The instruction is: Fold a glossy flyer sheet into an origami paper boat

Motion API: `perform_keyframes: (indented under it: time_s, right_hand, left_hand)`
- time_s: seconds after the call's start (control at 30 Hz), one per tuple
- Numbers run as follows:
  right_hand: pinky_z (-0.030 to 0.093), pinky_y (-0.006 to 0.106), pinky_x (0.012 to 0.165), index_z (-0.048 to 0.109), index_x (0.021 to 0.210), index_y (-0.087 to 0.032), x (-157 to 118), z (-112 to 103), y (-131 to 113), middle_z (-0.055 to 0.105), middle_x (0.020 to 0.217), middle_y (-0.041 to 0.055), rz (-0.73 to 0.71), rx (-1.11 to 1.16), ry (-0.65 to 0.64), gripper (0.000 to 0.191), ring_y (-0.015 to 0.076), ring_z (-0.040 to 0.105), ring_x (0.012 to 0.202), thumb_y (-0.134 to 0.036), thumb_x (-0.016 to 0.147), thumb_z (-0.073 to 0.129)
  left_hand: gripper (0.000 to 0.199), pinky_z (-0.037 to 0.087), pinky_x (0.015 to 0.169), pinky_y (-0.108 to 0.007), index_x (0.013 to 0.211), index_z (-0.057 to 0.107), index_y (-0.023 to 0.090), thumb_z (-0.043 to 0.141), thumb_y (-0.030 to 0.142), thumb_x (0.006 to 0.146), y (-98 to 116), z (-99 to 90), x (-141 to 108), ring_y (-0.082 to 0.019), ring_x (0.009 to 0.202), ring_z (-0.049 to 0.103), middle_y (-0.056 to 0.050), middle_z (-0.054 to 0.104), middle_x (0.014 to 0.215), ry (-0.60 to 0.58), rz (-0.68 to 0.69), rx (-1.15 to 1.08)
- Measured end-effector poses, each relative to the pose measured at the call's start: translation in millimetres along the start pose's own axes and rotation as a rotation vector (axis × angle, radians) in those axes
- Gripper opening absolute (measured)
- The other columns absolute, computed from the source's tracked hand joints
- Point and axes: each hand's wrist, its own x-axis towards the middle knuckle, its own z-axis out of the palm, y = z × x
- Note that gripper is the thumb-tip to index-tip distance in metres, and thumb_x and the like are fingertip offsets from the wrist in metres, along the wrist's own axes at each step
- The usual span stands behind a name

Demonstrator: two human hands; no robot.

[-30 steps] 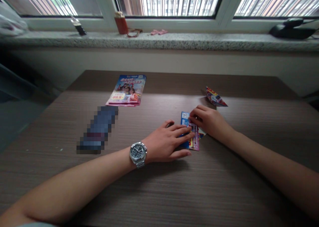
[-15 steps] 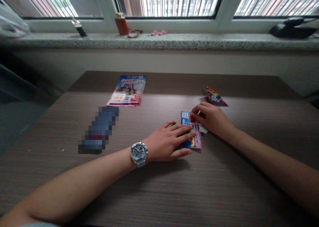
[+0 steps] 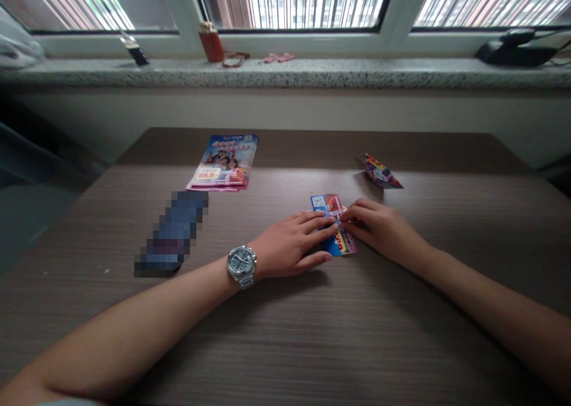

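Note:
A small folded flyer (image 3: 332,204), blue and pink with a QR code at its far left corner, lies on the table. My left hand (image 3: 292,242) rests with its fingers spread and lying flat, the tips over the flyer's left part. At the flyer's right side, my right hand (image 3: 386,224) has its thumb and fingertips pinched together on the paper's edge. The fingers hide part of the flyer, so its exact folds cannot be made out. Beyond the right hand stands a folded paper piece (image 3: 381,174) with pointed ends.
A stack of printed flyers (image 3: 225,162) lies at the back left of the wooden table (image 3: 250,340). Nearer to me is a pixelated dark blue object (image 3: 173,230). On the windowsill (image 3: 339,76) stand a red-brown case (image 3: 211,43) and a black device (image 3: 515,49).
My right hand has come nearer, its fingertips now lower along the flyer's right side. The flyer has turned slightly, and my left hand stays flat on it. The whole view has shifted a little.

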Motion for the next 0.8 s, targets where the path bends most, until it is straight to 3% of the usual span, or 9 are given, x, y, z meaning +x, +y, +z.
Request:
perform_keyframes:
  time_s: [0.2,0.57,0.7,0.8]
  right_hand:
    - [0.05,0.031,0.07,0.067,0.095,-0.021,0,0,-1,0.066,0.092,0.0061,0.027,0.02,0.006,0.007,0.0186,0.064,0.077,-0.023,0.097,0.06]
    - [0.047,0.03,0.07,0.066,0.093,-0.021,9,2,-3,0.066,0.089,0.0046,0.03,-0.08,-0.045,0.006,0.0186,0.063,0.075,-0.026,0.096,0.063]
    - [0.045,0.029,0.067,0.065,0.089,-0.021,11,4,-3,0.063,0.085,0.0037,0.017,-0.081,-0.035,0.009,0.018,0.061,0.073,-0.027,0.096,0.062]
    - [0.044,0.028,0.065,0.063,0.086,-0.021,12,6,-4,0.064,0.085,0.0036,0.024,-0.072,-0.025,0.012,0.0172,0.06,0.072,-0.026,0.096,0.062]
  left_hand:
    - [0.052,0.032,0.121,-0.045,0.153,0.043,0.028,0.039,0.05,0.106,-3,-1.1,0,-0.025,0.145,0.042,-0.006,0.037,0.162,0.012,-0.012,0.002]
    - [0.043,0.037,0.119,-0.041,0.149,0.044,0.022,0.035,0.034,0.108,-8,-1.7,2,-0.02,0.141,0.047,-0.007,0.048,0.155,0.044,-0.023,-0.078]
    - [0.048,0.039,0.118,-0.044,0.154,0.039,0.021,0.036,0.034,0.108,-10,2.7,2,-0.025,0.143,0.045,-0.012,0.036,0.162,0.073,-0.069,-0.039]
    - [0.052,0.033,0.122,-0.046,0.158,0.033,0.021,0.034,0.037,0.108,-11,5.0,1,-0.026,0.148,0.038,-0.011,0.033,0.164,0.043,-0.052,0.01]
